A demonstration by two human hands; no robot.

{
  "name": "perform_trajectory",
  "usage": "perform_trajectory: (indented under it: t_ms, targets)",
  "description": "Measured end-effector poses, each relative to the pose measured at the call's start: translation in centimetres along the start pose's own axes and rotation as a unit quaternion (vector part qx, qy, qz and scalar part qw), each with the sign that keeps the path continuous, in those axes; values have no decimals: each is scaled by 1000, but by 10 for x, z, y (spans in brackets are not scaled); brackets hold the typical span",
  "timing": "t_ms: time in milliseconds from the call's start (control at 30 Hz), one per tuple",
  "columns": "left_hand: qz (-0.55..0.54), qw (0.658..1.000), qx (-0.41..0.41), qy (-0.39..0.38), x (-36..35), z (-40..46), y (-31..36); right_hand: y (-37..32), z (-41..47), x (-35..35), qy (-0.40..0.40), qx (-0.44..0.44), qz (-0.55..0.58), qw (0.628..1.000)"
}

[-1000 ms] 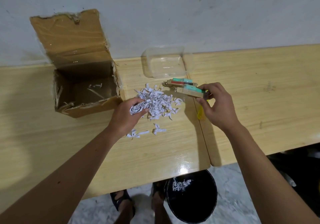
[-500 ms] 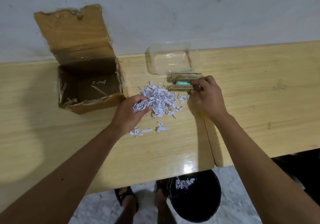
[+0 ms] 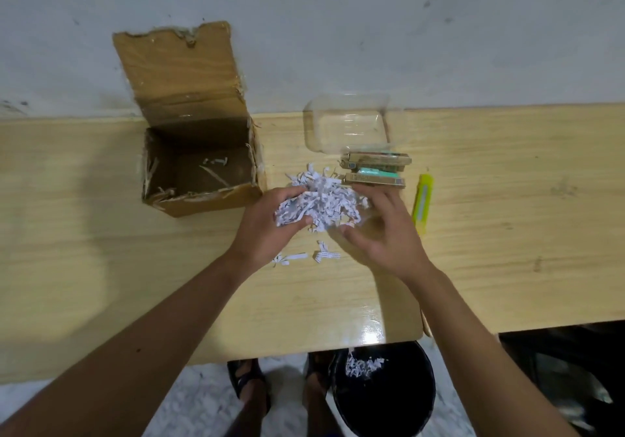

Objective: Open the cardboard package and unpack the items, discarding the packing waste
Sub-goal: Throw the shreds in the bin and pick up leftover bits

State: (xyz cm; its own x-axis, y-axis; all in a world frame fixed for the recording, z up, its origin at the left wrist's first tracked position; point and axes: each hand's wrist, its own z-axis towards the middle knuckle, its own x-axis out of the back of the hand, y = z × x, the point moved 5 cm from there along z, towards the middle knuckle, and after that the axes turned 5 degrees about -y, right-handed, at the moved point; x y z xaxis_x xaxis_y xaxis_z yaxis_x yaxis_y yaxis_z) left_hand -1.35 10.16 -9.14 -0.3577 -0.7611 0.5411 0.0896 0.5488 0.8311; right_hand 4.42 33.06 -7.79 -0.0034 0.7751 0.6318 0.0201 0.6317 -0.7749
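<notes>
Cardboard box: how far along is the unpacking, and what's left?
Done: the cardboard box stands open, holding only stray strips; the small packs sit on the table; some shreds are in the black bin. In hand: left hand and right hand gather the shredded paper. Left: binning it, plus loose strips.

A pale wooden table holds an open cardboard box, a clear plastic container, small flat packets and a yellow cutter. White shredded paper lies heaped mid-table.
</notes>
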Motion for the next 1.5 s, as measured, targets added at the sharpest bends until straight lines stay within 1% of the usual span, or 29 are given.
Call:
perform_trajectory:
  t_ms: [67,200,267,333,433,567,633,767,900,967,1067,1267,1367,1500]
  targets:
    - [6,1000,-19,22,4,-4,4,-5,7,-10,-37,8,-2,999]
    - [1,997,-44,62,11,-14,10,-9,22,-25,-117,-16,-12,993]
    - [19,995,-53,88,13,-22,13,-5,29,-29,-139,-7,-48,989]
    - [14,994,-33,103,15,-30,13,-5,34,-33,-151,1,-65,986]
    - [-41,995,28,83,15,-35,-1,-11,40,-42,-158,18,-56,986]
    - [-66,995,70,38,12,-32,-17,-17,51,-52,-172,37,-53,983]
    - [-78,994,73,26,8,-31,-21,-19,52,-58,-173,42,-52,983]
    - [-111,991,70,23,1,-26,-24,-27,47,-67,-150,54,-75,984]
    - [-105,991,72,26,6,-18,-24,-30,38,-75,-111,51,-55,991]
    - [-106,991,74,26,7,-16,-26,-34,33,-77,-90,31,-37,995]
    - [-145,986,77,26,4,-19,-27,-36,21,-73,-54,-17,-12,998]
    - [-209,976,47,-42,-18,-22,1,-40,-27,-41,33,-65,41,997]
    - [-217,972,30,-87,-38,-26,28,-37,-56,-14,83,-75,47,993]
    - [-216,966,-15,-139,-71,-36,69,-24,-102,21,140,-123,45,982]
